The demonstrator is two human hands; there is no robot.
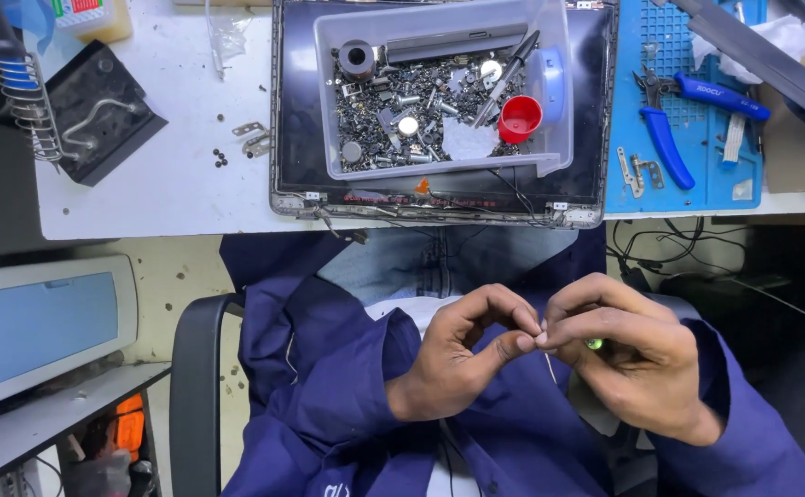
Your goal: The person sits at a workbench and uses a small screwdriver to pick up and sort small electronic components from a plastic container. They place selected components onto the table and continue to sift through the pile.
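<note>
Both hands low over my lap, in front of the dark blue work coat [347,387]. My left hand [457,354] is curled, thumb and forefinger pinched together at the tips. My right hand [628,345] is closed the same way, fingertips meeting the left's. Between them sits something tiny; too small to tell what. A thin pale wire or pin [550,368] hangs down just below the pinch, and a small green glint [595,343] shows under the right fingers, so the right hand grips a slim tool I cannot see clearly.

Up on the white worktop [163,184]: an opened dark laptop shell [296,138] lying flat, and on it a clear plastic tray [550,138] full of loose screws and small metal parts [402,129]. In the tray, a red plastic cap [520,118], a black round knob [357,58] and a black-handled screwdriver [508,74]. To the right, a blue work mat [697,184] with blue-handled pliers [665,143]. Far left, a coiled metal soldering-iron stand [20,101] on a black base. A few loose screws [221,157] lie near the shell.
</note>
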